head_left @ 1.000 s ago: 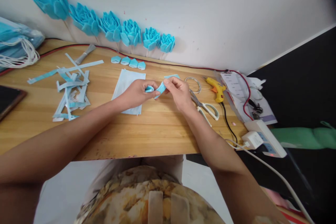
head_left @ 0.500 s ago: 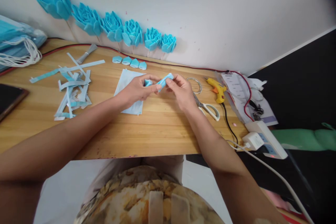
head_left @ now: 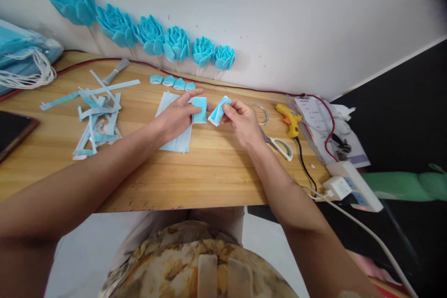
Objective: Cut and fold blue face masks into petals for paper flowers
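My left hand (head_left: 176,116) pinches a small flat blue rectangle of mask fabric (head_left: 199,110) between thumb and fingers, with the index finger stretched out. My right hand (head_left: 241,121) pinches a second, folded blue piece (head_left: 219,110) just to the right of it. The two pieces are apart, a little above the wooden desk (head_left: 209,172). Under my left hand lies an opened blue face mask (head_left: 172,142). Several small folded blue petals (head_left: 172,81) sit in a row behind it.
Blue fabric flowers (head_left: 150,35) lean on the wall. Cut strips (head_left: 94,116) lie at the left, a mask pack (head_left: 21,56) far left. Scissors (head_left: 277,143), a tape ring (head_left: 260,111), a yellow glue gun (head_left: 288,118) and a power strip (head_left: 352,184) are at the right.
The blue fabric that both hands held together is now two separate pieces, one in each hand. My hands have drawn slightly apart.
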Demonstrator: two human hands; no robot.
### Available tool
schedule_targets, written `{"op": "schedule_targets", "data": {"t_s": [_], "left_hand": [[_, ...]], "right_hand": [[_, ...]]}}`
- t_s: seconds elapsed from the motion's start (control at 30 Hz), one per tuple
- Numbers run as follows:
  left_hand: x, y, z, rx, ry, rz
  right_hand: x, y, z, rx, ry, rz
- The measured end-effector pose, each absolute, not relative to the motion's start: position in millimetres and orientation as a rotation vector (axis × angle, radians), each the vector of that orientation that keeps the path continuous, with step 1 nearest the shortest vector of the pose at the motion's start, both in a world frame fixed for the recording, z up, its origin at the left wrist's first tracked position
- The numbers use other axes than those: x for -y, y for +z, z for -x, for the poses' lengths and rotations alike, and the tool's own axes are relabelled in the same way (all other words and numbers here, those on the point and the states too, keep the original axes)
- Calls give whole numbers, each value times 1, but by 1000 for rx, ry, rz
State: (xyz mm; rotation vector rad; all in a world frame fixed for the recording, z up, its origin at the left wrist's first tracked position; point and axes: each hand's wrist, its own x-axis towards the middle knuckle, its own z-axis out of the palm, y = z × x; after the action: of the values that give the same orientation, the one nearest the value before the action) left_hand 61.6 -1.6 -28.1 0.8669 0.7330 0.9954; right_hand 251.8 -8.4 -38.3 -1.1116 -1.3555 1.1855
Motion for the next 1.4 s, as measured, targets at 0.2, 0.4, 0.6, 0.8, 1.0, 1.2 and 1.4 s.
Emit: {"op": "schedule_targets", "data": {"t_s": [0.2,0.4,0.6,0.8,1.0,1.2,1.4], "left_hand": [[3,-37,-61,-964,1012,-1186],[6,-33,-61,-1029,962,-1457],[9,-26,-60,-1047,902,-1604],[11,-27,-57,-928,924,-1511],[13,-25,-62,-970,919,-1650],[16,-25,-63,-1097,880,-1880],[13,-29,-62,-1035,869,-1906]], "right_hand": [[14,-39,-249,1539,1106,1119],[21,-35,-243,1741,936,1164],[20,-36,-244,1751,833,1219],[19,-38,-245,1735,797,1261],[18,-38,-244,1726,758,1264],[16,-35,-247,1734,818,1198],[16,-35,-247,1799,778,1181]]}}
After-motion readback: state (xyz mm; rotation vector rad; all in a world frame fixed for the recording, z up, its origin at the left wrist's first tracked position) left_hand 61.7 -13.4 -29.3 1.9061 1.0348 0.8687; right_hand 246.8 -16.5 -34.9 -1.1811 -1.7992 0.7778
